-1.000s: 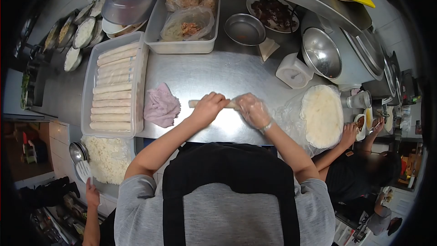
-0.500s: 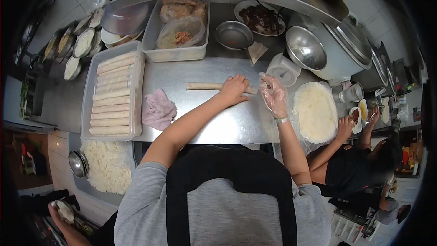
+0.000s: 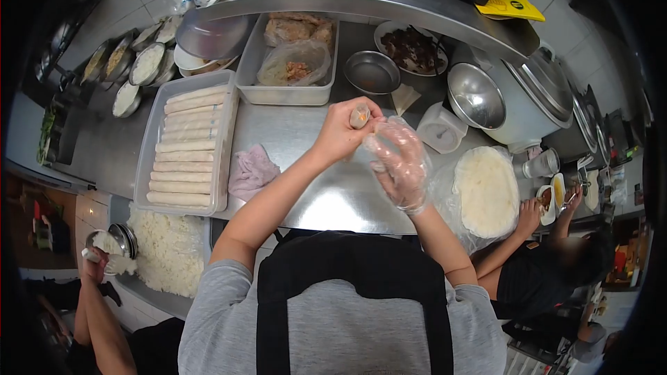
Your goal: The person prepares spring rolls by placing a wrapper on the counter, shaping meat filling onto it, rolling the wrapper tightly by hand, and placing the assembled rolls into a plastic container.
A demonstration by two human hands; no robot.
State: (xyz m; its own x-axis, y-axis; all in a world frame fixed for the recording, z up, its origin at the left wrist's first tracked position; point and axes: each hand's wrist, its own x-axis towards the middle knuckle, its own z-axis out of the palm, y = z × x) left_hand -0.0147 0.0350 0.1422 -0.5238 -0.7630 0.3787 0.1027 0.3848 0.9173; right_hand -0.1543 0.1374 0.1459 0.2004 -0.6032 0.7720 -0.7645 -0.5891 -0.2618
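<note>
My bare left hand [image 3: 342,132] is wrapped round a long spring roll [image 3: 359,116], raised off the counter with one end tipped up toward me. Orange filling shows at that end; the rest of the roll is hidden by the fingers. Close on its right, my right hand [image 3: 397,163] wears a clear plastic glove. Its fingers are bent but apart, thumb separate, and the fingertips come near the left hand; I cannot tell whether they touch. A plastic bin [image 3: 224,167] at left holds several similar pale rolls. Round wrapper sheets [image 3: 486,191] lie stacked on plastic at right.
A pink cloth [image 3: 252,170] lies beside the bin. Behind are a tub of bagged filling [image 3: 285,96], a small metal bowl [image 3: 373,73], a white scale [image 3: 442,128] and a steel bowl [image 3: 477,96]. Co-workers' hands are at the right and lower left [image 3: 94,267].
My left hand has lifted the spring roll from the counter and turned it end-up. The gloved right hand has moved left, close to it. At lower left, a co-worker's hand has moved toward the rice tray.
</note>
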